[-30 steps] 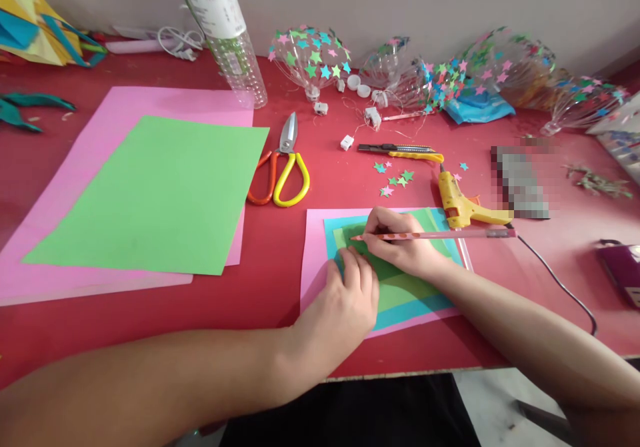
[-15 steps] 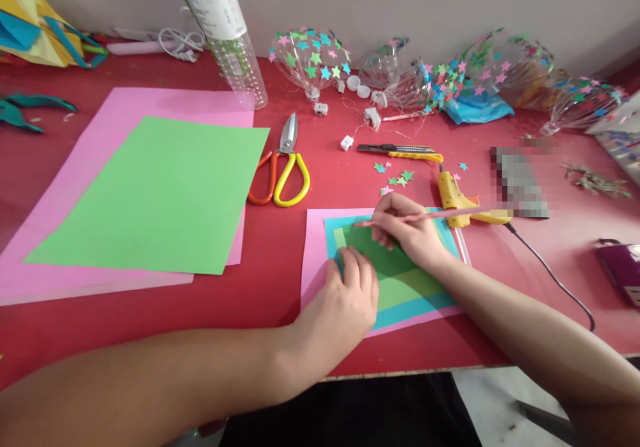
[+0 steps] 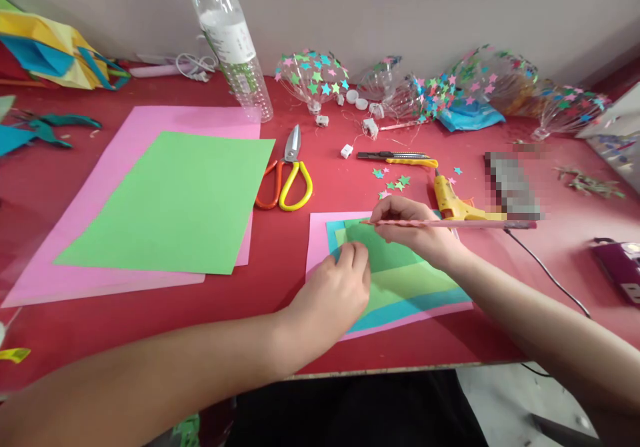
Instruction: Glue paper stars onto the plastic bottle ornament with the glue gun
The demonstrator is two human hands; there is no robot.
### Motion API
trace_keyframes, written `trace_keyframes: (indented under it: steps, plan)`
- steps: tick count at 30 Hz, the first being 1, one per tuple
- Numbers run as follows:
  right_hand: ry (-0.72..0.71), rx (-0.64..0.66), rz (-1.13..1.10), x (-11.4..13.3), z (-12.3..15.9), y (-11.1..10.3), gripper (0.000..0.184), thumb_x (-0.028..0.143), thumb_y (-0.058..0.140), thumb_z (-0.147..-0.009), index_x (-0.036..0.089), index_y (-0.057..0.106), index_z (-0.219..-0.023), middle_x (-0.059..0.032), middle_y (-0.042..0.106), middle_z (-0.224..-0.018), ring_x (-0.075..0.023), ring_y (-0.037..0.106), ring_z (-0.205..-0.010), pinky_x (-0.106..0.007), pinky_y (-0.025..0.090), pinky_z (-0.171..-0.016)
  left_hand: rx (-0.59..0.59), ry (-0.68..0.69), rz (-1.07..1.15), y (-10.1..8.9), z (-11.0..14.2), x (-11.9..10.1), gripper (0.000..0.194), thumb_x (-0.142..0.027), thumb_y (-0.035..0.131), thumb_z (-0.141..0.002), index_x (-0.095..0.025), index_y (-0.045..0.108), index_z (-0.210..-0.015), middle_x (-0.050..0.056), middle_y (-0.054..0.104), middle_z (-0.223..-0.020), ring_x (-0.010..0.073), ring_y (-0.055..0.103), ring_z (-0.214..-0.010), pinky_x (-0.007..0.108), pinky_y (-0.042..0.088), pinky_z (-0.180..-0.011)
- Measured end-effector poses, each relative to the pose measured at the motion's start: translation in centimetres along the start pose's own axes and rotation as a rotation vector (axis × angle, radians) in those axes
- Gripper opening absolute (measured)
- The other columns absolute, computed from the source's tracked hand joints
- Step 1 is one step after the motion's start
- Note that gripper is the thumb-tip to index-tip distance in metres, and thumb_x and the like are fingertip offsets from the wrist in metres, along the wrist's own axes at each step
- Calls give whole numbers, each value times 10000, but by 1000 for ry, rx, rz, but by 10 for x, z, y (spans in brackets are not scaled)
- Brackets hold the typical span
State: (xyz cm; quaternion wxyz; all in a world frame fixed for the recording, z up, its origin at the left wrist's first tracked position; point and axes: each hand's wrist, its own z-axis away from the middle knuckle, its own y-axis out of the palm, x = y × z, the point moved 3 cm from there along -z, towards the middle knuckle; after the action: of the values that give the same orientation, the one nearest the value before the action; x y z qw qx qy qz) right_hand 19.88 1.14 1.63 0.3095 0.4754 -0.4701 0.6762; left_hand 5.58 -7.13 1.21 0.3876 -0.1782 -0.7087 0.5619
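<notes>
A pink pencil (image 3: 460,224) is gripped in my right hand (image 3: 415,230), its tip over the upper left of a small dark green sheet of paper (image 3: 395,247). My left hand (image 3: 337,290) has its fingers bent and close together at the left edge of that sheet, on top of the stack. Beneath lie a light green sheet (image 3: 400,287), a blue sheet (image 3: 385,315) and a pink sheet (image 3: 320,237), each showing as a border. A yellow glue gun (image 3: 450,201) lies just beyond my right hand, its near side partly covered by the hand and pencil.
Left are a large green sheet (image 3: 170,207) on pink sheets (image 3: 145,117), and scissors (image 3: 293,173). Behind stand a plastic bottle (image 3: 240,60) and star-covered clear plastic pieces (image 3: 313,77). A cutter knife (image 3: 400,158) and paper stars (image 3: 400,183) lie ahead; a cord (image 3: 550,270) trails right.
The pencil has tilted flatter, with its back end lower. My left hand has shifted slightly left towards the dark green sheet's edge. The whole view has moved a little.
</notes>
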Motion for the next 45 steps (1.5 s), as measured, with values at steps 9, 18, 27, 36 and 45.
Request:
trace_keyframes:
  steps: [9, 18, 27, 36, 45]
  plan:
    - [-107, 29, 81, -16, 8, 16, 87, 158, 579, -751, 186, 510, -707, 50, 530, -610, -73, 439, -534, -198, 324, -486, -154, 110, 37, 6, 14, 7, 365, -34, 443, -816, 0, 667, -1104, 238, 696, -1098, 274, 679, -1006, 316, 557, -783]
    - [-137, 71, 105, -14, 7, 15, 78, 148, 570, -762, 184, 529, -707, 51, 513, -604, -69, 418, -527, -196, 310, -479, -208, 97, 21, 5, 16, 3, 340, -27, 442, -815, 21, 677, -1056, 251, 710, -1053, 280, 699, -973, 325, 567, -780]
    - [-148, 83, 98, -16, 8, 15, 81, 152, 578, -774, 182, 538, -710, 42, 526, -622, -71, 440, -546, -192, 331, -495, -224, 123, 40, 3, 15, 9, 351, -29, 437, -802, 7, 693, -1039, 235, 716, -1051, 276, 704, -957, 317, 571, -769]
    - [-142, 105, 116, -18, 8, 14, 74, 166, 586, -793, 178, 550, -729, 39, 541, -633, -74, 454, -565, -186, 343, -503, -217, 118, 35, 4, 15, 7, 356, -19, 430, -808, 22, 686, -1053, 245, 710, -1058, 280, 699, -964, 320, 566, -771]
    - [-136, 51, 102, -16, 6, 16, 103, 138, 586, -777, 178, 529, -701, 49, 531, -604, -64, 420, -532, -184, 329, -481, -211, 121, 39, 5, 15, 4, 330, -14, 447, -800, 10, 698, -1014, 241, 711, -1051, 287, 695, -964, 326, 569, -753]
